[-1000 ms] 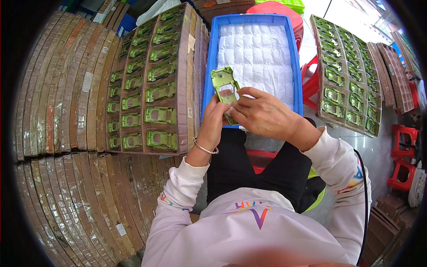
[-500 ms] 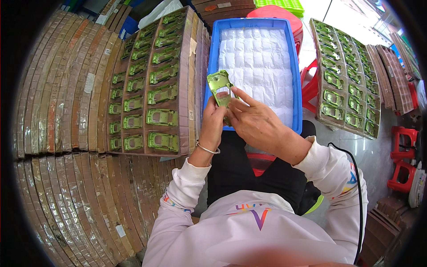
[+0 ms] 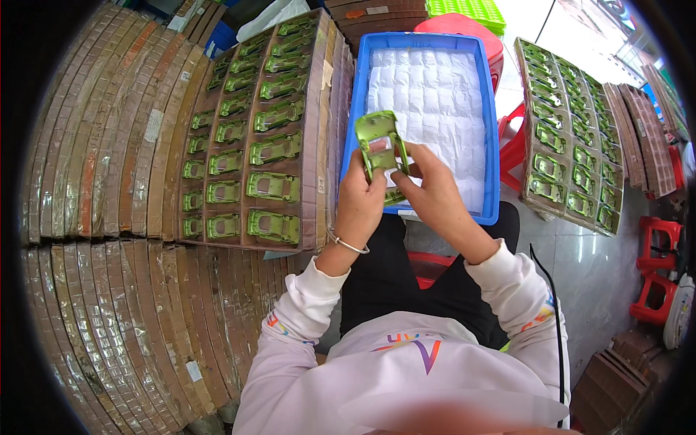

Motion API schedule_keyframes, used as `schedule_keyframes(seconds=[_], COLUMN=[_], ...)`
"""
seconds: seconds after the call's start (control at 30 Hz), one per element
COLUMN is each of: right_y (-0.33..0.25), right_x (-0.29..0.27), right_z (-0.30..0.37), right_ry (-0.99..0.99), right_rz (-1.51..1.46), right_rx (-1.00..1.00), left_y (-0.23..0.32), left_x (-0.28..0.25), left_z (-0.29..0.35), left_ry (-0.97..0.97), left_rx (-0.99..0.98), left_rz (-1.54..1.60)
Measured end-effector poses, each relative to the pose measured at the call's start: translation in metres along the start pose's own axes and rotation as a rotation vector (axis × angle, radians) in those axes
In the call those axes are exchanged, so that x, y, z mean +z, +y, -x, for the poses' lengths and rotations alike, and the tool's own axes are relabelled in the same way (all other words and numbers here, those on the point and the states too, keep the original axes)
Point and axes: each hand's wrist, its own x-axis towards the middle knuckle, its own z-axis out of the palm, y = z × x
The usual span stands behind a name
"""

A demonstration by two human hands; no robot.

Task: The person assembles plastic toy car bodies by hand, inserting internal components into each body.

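A shiny green toy car body (image 3: 375,127) with cut-out window openings is held up over the near left part of a blue tray (image 3: 492,174). My left hand (image 3: 359,201) grips its lower left side, thumb toward the middle. On the car body's right side, my right hand (image 3: 438,194) has its fingers and thumb closed around the edge. White padded, quilted-looking sheeting (image 3: 428,94) lies in the tray. Part of the car body's lower end is hidden by my fingers.
At left stands a divided brown tray (image 3: 310,145) with rows of green car bodies; another such tray (image 3: 537,201) is at right. Stacked brown trays (image 3: 94,152) fill the far left. Red stools (image 3: 656,301) stand at right, and a black cable (image 3: 554,290) hangs by my right arm.
My right hand has shifted from lying over the car body's lower end to gripping its right side. The car body has turned slightly, and the view has shifted a little.
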Motion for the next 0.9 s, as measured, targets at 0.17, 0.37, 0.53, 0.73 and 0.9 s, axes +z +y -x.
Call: schedule_keyframes(seconds=[0.17,0.37,0.53,0.73,0.9], right_y=[0.011,0.021,0.022,0.016,0.006], right_x=[0.014,0.011,0.011,0.012,0.013], right_z=[0.005,0.013,0.013,0.012,0.01], right_ry=[-0.017,-0.006,0.017,0.022,0.109], right_rz=[-0.266,-0.335,-0.28,-0.173,-0.139], right_rx=[0.197,0.222,0.166,0.137,0.084], left_y=[0.017,0.025,0.017,0.012,0.019], left_x=[-0.007,-0.002,0.0,-0.002,0.005], left_z=[0.008,0.011,0.014,0.013,0.01], left_ry=[-0.053,-0.106,-0.08,-0.071,-0.023], left_rx=[-0.006,0.014,0.014,-0.129,-0.086], left_rz=[-0.109,-0.083,-0.144,-0.088,0.006])
